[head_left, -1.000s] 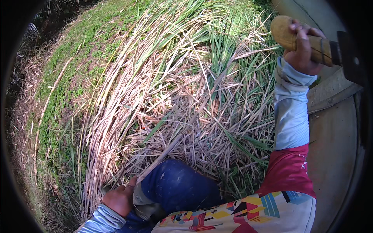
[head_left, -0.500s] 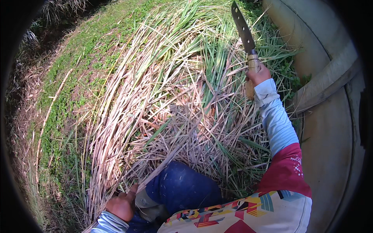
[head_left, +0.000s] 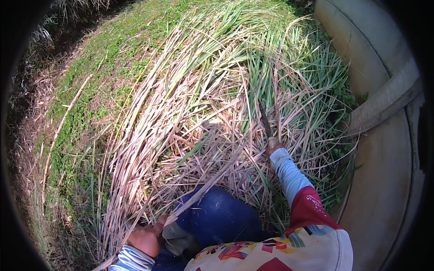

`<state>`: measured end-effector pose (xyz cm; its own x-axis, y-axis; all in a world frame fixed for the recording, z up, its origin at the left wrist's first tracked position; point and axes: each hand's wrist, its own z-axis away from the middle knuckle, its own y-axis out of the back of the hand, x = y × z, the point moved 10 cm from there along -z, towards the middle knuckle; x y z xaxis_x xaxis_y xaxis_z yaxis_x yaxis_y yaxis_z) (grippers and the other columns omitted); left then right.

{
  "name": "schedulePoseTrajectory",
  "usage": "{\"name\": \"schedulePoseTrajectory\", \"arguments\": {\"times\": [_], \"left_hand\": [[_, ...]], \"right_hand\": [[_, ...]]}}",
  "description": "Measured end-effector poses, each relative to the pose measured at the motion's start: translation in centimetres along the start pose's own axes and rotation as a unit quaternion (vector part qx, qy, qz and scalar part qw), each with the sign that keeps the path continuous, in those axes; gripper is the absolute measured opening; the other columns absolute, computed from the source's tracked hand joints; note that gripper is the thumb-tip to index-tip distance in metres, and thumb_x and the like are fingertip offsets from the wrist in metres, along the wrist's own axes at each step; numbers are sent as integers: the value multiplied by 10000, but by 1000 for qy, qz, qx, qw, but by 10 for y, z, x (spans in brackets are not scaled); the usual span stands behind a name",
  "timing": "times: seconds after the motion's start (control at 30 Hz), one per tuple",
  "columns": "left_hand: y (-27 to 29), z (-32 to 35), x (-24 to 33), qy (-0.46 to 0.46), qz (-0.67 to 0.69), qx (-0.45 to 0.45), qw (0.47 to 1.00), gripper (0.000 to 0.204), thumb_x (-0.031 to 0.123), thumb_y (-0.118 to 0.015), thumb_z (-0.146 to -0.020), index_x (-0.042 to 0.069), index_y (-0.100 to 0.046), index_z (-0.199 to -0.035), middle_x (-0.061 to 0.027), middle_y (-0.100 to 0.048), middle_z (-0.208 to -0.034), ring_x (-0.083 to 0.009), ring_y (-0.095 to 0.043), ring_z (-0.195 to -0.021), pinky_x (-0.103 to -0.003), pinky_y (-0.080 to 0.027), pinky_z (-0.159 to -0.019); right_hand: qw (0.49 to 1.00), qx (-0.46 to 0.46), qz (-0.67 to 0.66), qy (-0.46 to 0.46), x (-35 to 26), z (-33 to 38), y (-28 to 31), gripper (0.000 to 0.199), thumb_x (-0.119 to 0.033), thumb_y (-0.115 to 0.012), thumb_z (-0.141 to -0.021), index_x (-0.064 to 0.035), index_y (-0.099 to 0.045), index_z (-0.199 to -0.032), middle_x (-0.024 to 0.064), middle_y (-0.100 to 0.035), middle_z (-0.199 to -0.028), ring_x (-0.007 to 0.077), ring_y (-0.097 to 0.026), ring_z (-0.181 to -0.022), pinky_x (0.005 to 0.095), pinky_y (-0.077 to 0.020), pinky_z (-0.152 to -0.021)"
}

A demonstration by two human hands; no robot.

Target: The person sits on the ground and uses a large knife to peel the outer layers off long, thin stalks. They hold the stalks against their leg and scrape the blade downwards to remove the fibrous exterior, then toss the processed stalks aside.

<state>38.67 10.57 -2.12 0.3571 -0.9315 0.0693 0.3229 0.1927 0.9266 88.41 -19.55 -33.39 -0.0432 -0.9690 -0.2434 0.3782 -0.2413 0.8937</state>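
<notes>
At seven o'clock the left hand (head_left: 147, 239) grips a long dry tan stalk (head_left: 203, 189), angled toward one (seemingly to steady it), while near three the right hand (head_left: 274, 149) wraps a dark-bladed, wooden-handled knife (head_left: 266, 124) over strewn tan-and-green leaves (head_left: 199, 90).

1. A broad pile of dry tan and green leaves (head_left: 181, 108) covers the ground; every place below is told from it.
2. Over the pile's right part, the person's right hand (head_left: 275, 150) grips a knife (head_left: 265, 121), its dark blade pointing away from the body.
3. At the pile's near left edge, the left hand (head_left: 145, 239) holds a long dry stalk (head_left: 199, 192) slanting over the pile.
4. Against the pile's near edge is a blue-clad knee (head_left: 221, 214).
5. Right of the pile curves a beige wall (head_left: 379, 171).
6. Left of it, a thin stick (head_left: 70, 107) lies on green grass (head_left: 122, 49).
</notes>
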Motion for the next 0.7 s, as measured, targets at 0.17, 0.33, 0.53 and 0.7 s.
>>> {"name": "schedulePoseTrajectory", "arguments": {"times": [0.17, 0.33, 0.53, 0.7], "left_hand": [[-19, 38, -29, 40, 17, -8, 999, 488, 129, -632, -870, 167, -613, -1356, -176, -671, -725, -351, -668, -616, -458, -526, -571], [-33, 62, -31, 45, 77, -16, 996, 489, 115, -644, -870, 144, -609, -1357, -209, -665, -734, -396, -664, -646, -472, -542, -613], [-27, 83, -28, 68, 151, -21, 986, 375, 90, -546, -914, 89, -625, -1280, -266, -675, -935, -461, -656, -819, -518, -530, -713], [-20, 91, -30, 75, 149, 35, 985, 414, 63, -598, -896, 74, -621, -1310, -238, -689, -864, -403, -686, -763, -459, -547, -701]], "right_hand": [[981, -21, -188, 33, 26, 15, 14, 502, -171, -749, -686, 32, -632, -1130, 161, -730, -881, 271, -723, -789, 386, -575, -767], [929, 113, -328, 129, -37, 91, 164, 402, -206, -756, -726, -35, -665, -1078, 150, -712, -859, 267, -696, -776, 399, -550, -749], [808, 338, -358, 324, -107, 189, 320, 333, -99, -677, -817, -27, -588, -1130, 113, -669, -864, 253, -660, -759, 367, -523, -733], [883, 254, -300, 257, -54, 131, 189, 449, -161, -723, -796, -52, -572, -1205, 150, -703, -1027, 322, -701, -916, 378, -533, -847]]}}
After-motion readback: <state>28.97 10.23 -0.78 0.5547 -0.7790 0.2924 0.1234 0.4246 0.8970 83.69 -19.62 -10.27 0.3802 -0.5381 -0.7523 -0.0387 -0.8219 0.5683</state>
